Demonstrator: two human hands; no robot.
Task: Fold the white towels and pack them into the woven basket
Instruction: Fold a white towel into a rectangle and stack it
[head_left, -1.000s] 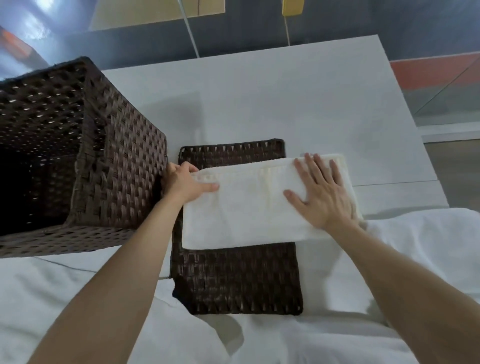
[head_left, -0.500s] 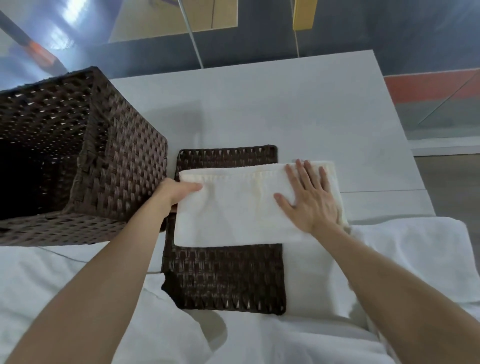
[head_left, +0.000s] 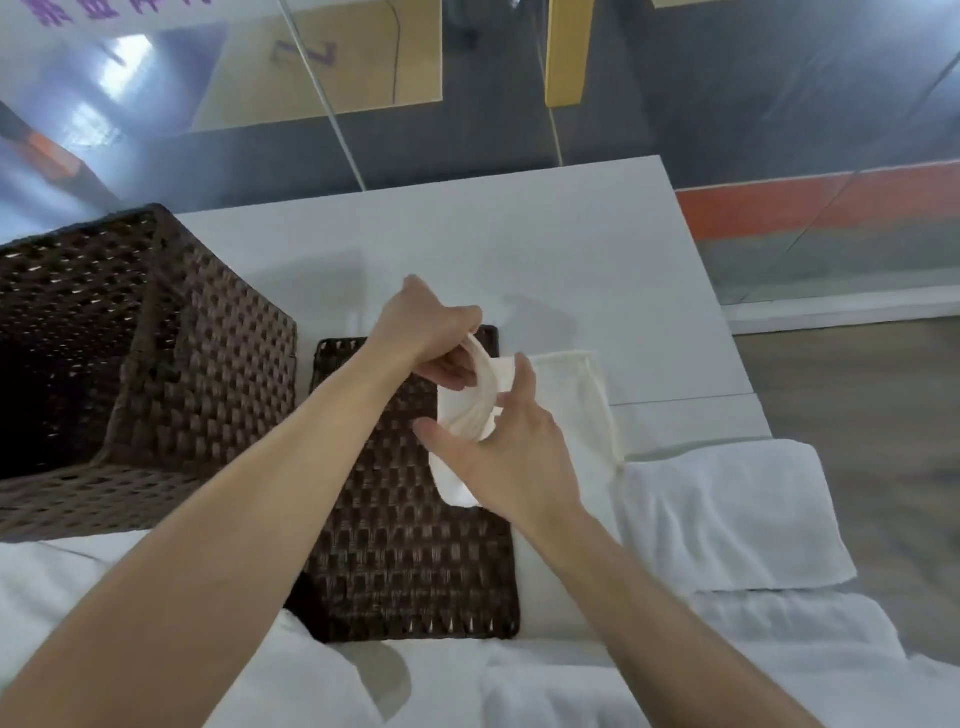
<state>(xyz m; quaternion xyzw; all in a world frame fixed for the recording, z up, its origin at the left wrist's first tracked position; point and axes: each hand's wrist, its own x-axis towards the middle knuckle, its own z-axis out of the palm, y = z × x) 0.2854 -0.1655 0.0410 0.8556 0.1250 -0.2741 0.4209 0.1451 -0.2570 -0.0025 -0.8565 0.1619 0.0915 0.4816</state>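
A folded white towel (head_left: 571, 395) lies across the right part of a flat dark woven lid (head_left: 395, 545) on the white table. My left hand (head_left: 431, 338) pinches the towel's left end and has lifted it up and over toward the right. My right hand (head_left: 498, 457) rests flat on the towel's middle, fingers spread, holding it down. The tall dark woven basket (head_left: 208, 374) stands open at the left, its inside dark; whether it holds anything cannot be told.
More white towels lie nearby: a bulky one (head_left: 727, 519) at the right and others (head_left: 571, 686) along the near edge. The white table (head_left: 519, 270) ends at the right, with floor (head_left: 857, 415) beyond. Glass panels stand behind the table.
My left hand gripped the towel's left end, raised it and carried it rightward, folding the towel over. My right hand slid left onto the towel's middle. The camera tilted upward.
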